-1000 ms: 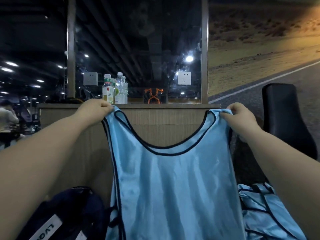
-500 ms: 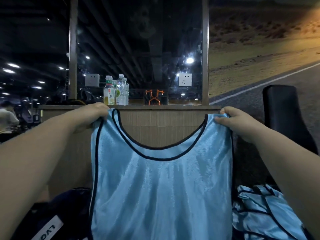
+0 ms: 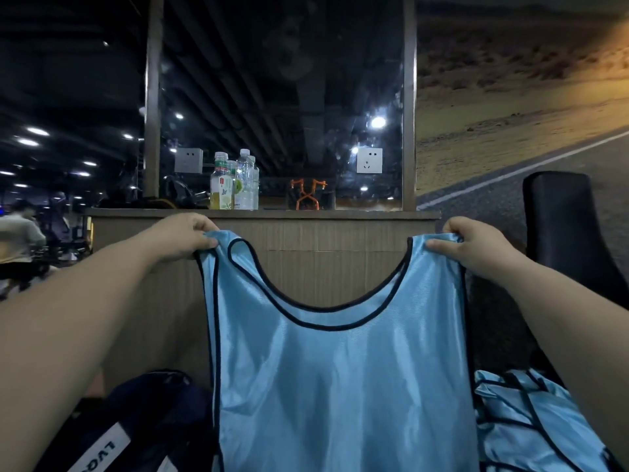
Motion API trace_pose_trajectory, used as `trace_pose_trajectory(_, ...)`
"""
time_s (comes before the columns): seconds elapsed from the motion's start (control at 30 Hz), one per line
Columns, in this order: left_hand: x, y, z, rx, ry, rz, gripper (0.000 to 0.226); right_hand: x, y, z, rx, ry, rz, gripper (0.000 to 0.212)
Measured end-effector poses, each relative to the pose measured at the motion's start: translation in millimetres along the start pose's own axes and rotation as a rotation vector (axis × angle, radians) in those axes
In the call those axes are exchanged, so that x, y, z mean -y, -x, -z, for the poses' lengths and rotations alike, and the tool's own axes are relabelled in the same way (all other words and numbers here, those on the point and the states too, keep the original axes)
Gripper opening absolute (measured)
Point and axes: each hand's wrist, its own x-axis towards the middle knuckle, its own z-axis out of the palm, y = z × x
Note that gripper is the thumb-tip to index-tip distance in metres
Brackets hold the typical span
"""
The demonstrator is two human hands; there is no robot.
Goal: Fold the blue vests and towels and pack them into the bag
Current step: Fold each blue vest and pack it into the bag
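Note:
A light blue vest with black trim hangs upright in front of me, spread flat and facing me. My left hand pinches its left shoulder strap. The right strap is pinched by my right hand. Both arms are stretched forward at the same height. A dark navy bag with a white label lies at the lower left, partly behind the vest. More blue vests lie crumpled in a pile at the lower right.
A wooden counter stands straight ahead with several drink bottles and an orange object on its ledge. A black padded seat is at the right. A person is far off at the left.
The vest was drawn wider between my hands and pulled flat. Both hands stayed on the straps, at about the same height.

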Motion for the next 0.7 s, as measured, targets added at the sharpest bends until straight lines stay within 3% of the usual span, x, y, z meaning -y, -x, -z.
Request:
trace_pose_trajectory(0.27, -6, 1, -20, -0.048, 0.158, 0.088, 0.022, 3, 2, -11, 0.001, -0.004, -0.007, 0.036)
trace_pose_trajectory(0.37, -8, 3, -23, 0.001, 0.203, 0.107, 0.013, 5, 2, -10, 0.045, -0.086, -0.023, 0.026)
trace_pose_trajectory(0.43, -5, 3, -25, 0.069, 0.223, 0.129, 0.019, 4, 3, -8, 0.078, -0.116, -0.049, 0.023)
trace_pose_trajectory(0.7, 10, -6, -22, 0.005, 0.188, 0.051, 0.026, -2, 2, -9, 0.084, -0.103, -0.087, 0.014)
